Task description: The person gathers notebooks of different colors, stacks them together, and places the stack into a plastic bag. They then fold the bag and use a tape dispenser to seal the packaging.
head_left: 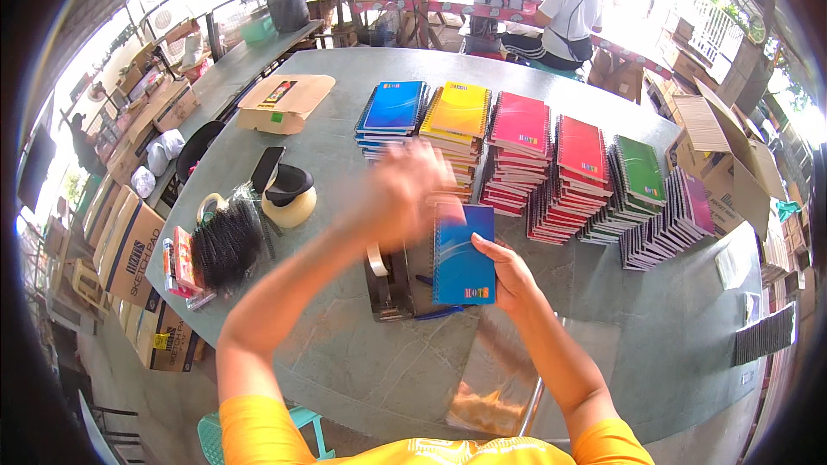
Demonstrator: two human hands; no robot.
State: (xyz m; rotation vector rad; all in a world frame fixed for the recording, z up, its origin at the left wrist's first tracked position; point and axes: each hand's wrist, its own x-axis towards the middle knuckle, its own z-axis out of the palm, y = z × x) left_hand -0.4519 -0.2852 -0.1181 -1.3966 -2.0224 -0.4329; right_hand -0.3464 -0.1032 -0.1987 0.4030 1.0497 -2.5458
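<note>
Holding blue rectangular spiral-bound notebook [465, 260] above grey marbled worktop [362, 387]: right hand [513, 279], fingers clamped on its edge; left hand [412, 185], fingers too blurred to tell; possible drop, should that grip loosen.

6 coloured notebook stacks [564, 181] and 2 hands [515, 280] show.

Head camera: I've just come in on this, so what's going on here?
The person's right hand grips a blue spiral-bound notebook by its right edge. The left hand, blurred, is near the notebook's upper left corner; whether it touches is unclear. Beyond, stacks of spiral-bound notebooks in blue, yellow, pink, red, green and purple stand on the gray table. Clear plastic sheets lie toward the table's near side.
</note>
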